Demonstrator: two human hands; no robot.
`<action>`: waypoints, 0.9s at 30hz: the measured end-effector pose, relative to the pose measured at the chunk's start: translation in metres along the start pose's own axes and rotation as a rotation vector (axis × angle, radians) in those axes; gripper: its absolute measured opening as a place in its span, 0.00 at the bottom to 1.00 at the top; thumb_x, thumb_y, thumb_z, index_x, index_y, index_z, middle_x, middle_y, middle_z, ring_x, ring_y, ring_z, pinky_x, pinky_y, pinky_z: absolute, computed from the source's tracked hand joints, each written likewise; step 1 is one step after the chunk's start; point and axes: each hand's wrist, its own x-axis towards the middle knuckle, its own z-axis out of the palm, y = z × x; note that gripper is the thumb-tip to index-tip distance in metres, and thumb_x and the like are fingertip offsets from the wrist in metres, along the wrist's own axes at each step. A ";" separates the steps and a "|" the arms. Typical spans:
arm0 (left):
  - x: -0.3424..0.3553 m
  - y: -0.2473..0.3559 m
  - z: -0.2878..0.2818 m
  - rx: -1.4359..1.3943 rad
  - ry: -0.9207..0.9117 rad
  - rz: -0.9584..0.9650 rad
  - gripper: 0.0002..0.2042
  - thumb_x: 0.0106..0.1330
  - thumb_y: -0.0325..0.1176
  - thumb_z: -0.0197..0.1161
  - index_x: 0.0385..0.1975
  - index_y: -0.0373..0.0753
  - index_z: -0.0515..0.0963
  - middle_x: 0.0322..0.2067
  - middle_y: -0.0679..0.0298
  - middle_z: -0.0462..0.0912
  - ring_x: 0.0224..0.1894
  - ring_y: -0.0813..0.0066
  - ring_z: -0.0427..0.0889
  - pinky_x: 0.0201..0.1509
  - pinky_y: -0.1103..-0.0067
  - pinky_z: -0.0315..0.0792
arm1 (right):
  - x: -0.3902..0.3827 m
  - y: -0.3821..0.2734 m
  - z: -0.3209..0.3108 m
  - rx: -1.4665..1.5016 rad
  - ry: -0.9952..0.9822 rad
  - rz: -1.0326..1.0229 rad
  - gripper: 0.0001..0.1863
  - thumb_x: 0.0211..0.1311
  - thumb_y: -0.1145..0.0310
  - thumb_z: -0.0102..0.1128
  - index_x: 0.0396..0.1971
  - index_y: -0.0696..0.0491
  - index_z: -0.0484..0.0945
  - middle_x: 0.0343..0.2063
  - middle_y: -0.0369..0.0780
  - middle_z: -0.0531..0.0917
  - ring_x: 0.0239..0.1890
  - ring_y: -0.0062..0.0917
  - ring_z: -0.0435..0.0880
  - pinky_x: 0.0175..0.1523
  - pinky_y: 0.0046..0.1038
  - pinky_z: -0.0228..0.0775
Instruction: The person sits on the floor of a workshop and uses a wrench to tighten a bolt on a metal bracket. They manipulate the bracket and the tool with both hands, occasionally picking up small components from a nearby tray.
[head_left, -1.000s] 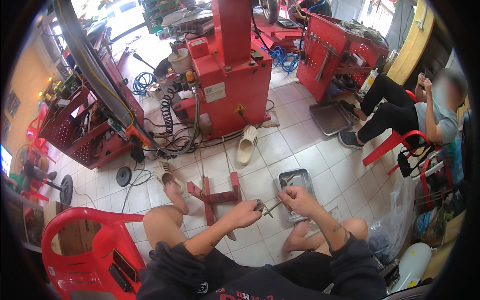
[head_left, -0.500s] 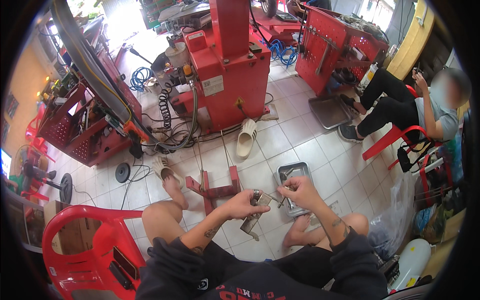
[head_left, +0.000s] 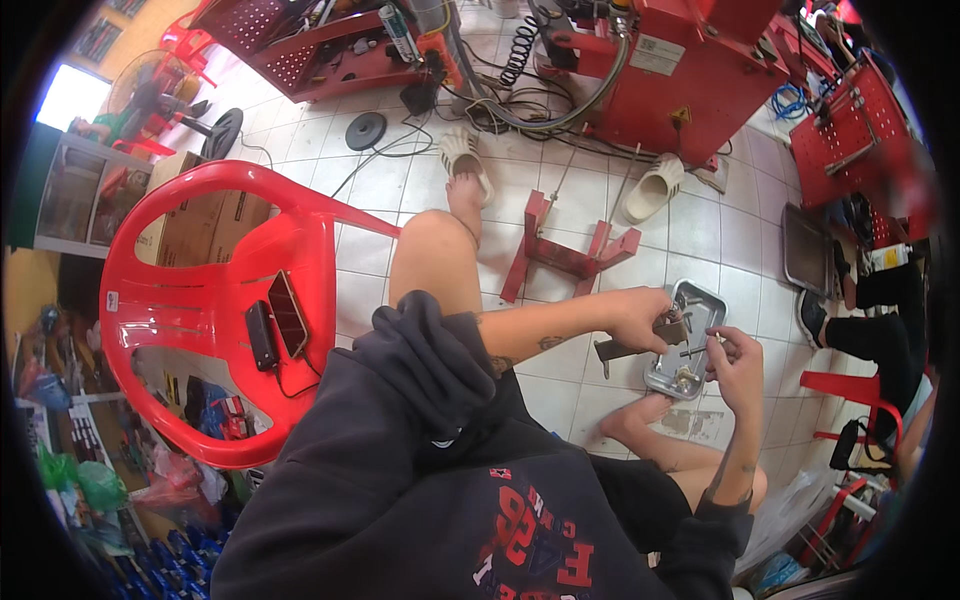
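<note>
My left hand [head_left: 640, 316] is closed around a metal bracket [head_left: 618, 350], dull grey-brown with a bent end jutting out toward me. In my right hand [head_left: 737, 362] a thin metal pin [head_left: 692, 351] is pinched between thumb and fingers, pointing left toward the bracket. A small gap seems to lie between the two. Directly below both hands sits a silver metal tray [head_left: 715, 296] holding several small metal parts, partly covered by my fingers.
A red plastic chair [head_left: 130, 330] on the left bears a phone [head_left: 289, 312] and a black power bank [head_left: 260, 335]. Ahead stand a red steel frame [head_left: 565, 257] and a cream clog [head_left: 652, 190]. Cables [head_left: 560, 118] trail past a red machine [head_left: 670, 85]. Someone's dark-trousered legs [head_left: 890, 320] are at right.
My view has swung to the left, so the chair shows more fully and the machine sits further right. My hands keep hold of the bracket and pin, now over the tray.
</note>
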 end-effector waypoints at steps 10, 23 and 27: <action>-0.003 0.022 -0.007 0.097 0.347 0.062 0.20 0.54 0.50 0.75 0.28 0.36 0.85 0.23 0.51 0.83 0.27 0.56 0.82 0.34 0.67 0.74 | 0.003 0.005 -0.009 0.265 -0.037 -0.106 0.17 0.73 0.63 0.53 0.38 0.64 0.81 0.19 0.40 0.82 0.19 0.22 0.82 0.26 0.22 0.73; 0.001 0.044 -0.016 0.298 0.445 0.027 0.19 0.57 0.44 0.74 0.23 0.32 0.79 0.24 0.55 0.76 0.28 0.50 0.76 0.32 0.64 0.68 | 0.001 -0.001 -0.020 0.369 -0.130 -0.304 0.27 0.76 0.49 0.50 0.43 0.60 0.85 0.13 0.25 0.63 0.16 0.09 0.57 0.22 0.19 0.47; -0.001 0.034 -0.013 0.553 0.384 0.115 0.20 0.58 0.46 0.72 0.21 0.32 0.77 0.23 0.55 0.76 0.29 0.50 0.77 0.33 0.62 0.70 | 0.003 0.002 -0.023 0.312 -0.157 -0.279 0.21 0.77 0.55 0.50 0.51 0.55 0.84 0.15 0.25 0.64 0.20 0.10 0.59 0.24 0.19 0.52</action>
